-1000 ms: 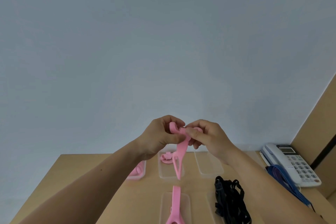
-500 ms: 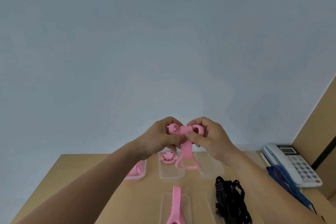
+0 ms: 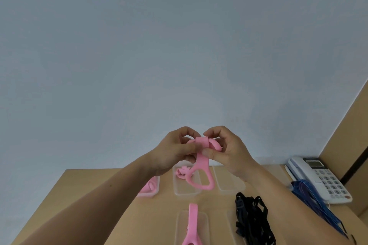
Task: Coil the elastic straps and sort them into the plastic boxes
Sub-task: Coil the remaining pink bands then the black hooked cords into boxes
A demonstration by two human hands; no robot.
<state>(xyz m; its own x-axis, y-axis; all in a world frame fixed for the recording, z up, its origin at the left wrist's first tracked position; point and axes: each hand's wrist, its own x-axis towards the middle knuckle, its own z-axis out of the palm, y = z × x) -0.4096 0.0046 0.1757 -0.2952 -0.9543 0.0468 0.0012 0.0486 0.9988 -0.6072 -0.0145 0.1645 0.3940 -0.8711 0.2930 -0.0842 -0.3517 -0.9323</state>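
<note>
A pink elastic strap [image 3: 202,167] is held up above the table between both hands. My left hand [image 3: 175,151] pinches its coiled top from the left. My right hand [image 3: 229,149] pinches it from the right, thumb on the band. A loose loop of the strap hangs down below them. Behind it, a clear plastic box [image 3: 179,188] holds a coiled pink strap [image 3: 182,173]. Another box [image 3: 150,190] at the left holds pink strap too. A third box [image 3: 229,182] at the right looks empty.
Near me a pink strap [image 3: 192,225] lies over a clear box [image 3: 203,223], and a heap of black straps [image 3: 251,219] lies over another. Blue straps [image 3: 316,203] lie beside a white desk phone [image 3: 320,179] at the right. A wall stands behind the wooden table [image 3: 89,195].
The hanging end of the pink strap has been wound up and across the coil, so the tail is shorter and now ends in an open loop. Both hands stayed in place.
</note>
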